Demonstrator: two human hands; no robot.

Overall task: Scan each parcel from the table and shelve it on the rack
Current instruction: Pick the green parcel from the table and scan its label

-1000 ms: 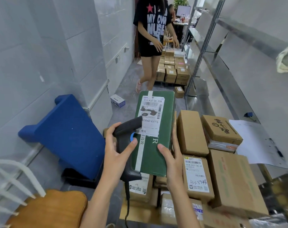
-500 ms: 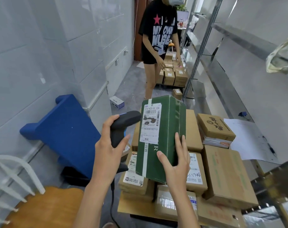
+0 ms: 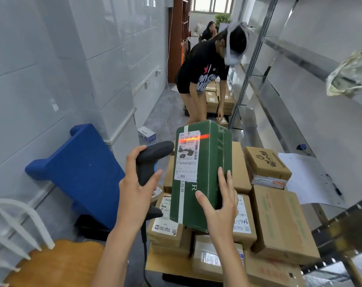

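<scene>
Scan step in hand: left hand (image 3: 137,189) grips scanner (image 3: 150,160), its red line across the label of the green parcel (image 3: 202,172), which right hand (image 3: 219,206) holds upright above the stacked boxes (image 3: 277,220); next, probably shelving on the rack (image 3: 287,83).

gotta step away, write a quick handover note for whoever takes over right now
Left hand grips the black scanner, aimed at the green parcel.
Right hand holds that parcel upright above the pile of cardboard parcels.
The red scan line lies across the top of the shipping label, above the barcode.
Done: parcel picked up, scan under way.
Left: confirm the scan, shelve it on the rack, then do the rest.
</scene>
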